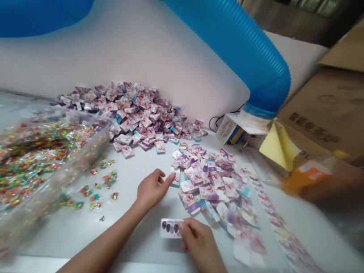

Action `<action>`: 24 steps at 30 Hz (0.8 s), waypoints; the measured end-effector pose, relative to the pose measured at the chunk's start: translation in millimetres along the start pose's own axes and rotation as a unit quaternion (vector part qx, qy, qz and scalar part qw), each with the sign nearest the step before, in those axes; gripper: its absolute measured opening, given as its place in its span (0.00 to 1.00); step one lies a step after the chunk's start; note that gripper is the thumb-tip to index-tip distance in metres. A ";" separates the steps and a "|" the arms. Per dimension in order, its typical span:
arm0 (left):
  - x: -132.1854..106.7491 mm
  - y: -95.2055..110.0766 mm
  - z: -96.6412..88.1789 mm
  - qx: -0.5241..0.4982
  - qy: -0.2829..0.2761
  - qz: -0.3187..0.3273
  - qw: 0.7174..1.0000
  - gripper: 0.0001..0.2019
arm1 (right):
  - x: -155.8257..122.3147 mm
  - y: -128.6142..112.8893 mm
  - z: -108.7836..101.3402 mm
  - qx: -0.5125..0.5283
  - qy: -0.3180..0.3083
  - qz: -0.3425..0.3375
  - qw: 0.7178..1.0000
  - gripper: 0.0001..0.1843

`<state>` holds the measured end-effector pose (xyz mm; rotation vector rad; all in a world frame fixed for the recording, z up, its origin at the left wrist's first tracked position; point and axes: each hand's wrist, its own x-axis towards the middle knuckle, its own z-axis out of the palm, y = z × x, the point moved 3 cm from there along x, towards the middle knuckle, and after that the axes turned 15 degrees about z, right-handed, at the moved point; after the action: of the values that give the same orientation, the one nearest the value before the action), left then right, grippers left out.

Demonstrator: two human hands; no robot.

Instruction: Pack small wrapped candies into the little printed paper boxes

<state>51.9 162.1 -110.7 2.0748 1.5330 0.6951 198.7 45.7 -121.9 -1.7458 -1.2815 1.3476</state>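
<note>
- Open bench [146, 161] lane runs up the middle to the back pile [134, 111].
- Candy bag [11, 167] blocks left; loose packets [216, 182] crowd right.
- Hose [236, 40] arcs overhead behind.

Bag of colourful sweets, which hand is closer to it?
Left. The left hand sits right of the bag, beyond some loose sweets. The right hand is farther right and nearer the camera, pinching a white card.

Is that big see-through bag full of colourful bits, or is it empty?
Full. The clear bag is packed with colourful little pieces, and a few loose pieces lie on the table beside it.
</note>
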 end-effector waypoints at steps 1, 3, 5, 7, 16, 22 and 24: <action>15.8 2.8 8.6 0.019 0.000 -0.006 1.000 0.27 | -0.7 1.2 -1.6 -0.003 0.000 0.003 1.000 0.19; 39.2 6.4 25.0 0.048 -0.008 -0.012 0.999 0.28 | -2.4 3.4 -5.6 -0.012 0.006 0.005 1.000 0.19; 50.6 5.4 36.2 0.060 -0.022 -0.015 0.998 0.27 | -3.7 5.8 -10.7 -0.022 0.016 0.004 1.000 0.20; 52.1 -0.1 38.6 0.056 -0.034 -0.014 0.998 0.24 | -3.4 8.7 -15.5 -0.029 0.020 0.006 0.999 0.19; -25.5 -33.3 -10.4 -0.228 -0.109 0.042 0.967 0.20 | 10.3 -7.4 -23.1 -0.001 0.038 -0.041 0.998 0.16; -90.5 -30.6 -9.6 -0.655 -0.095 -0.029 0.749 0.19 | 24.6 -38.1 -13.1 0.005 0.050 -0.103 0.993 0.16; -99.4 -32.3 -10.2 -0.673 -0.096 -0.034 0.733 0.19 | 24.6 -46.4 -9.0 -0.045 0.054 -0.133 0.989 0.15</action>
<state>-2.8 76.0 -135.5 0.8818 0.5310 1.0540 192.3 86.5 -88.1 -1.6163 -1.4732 1.0448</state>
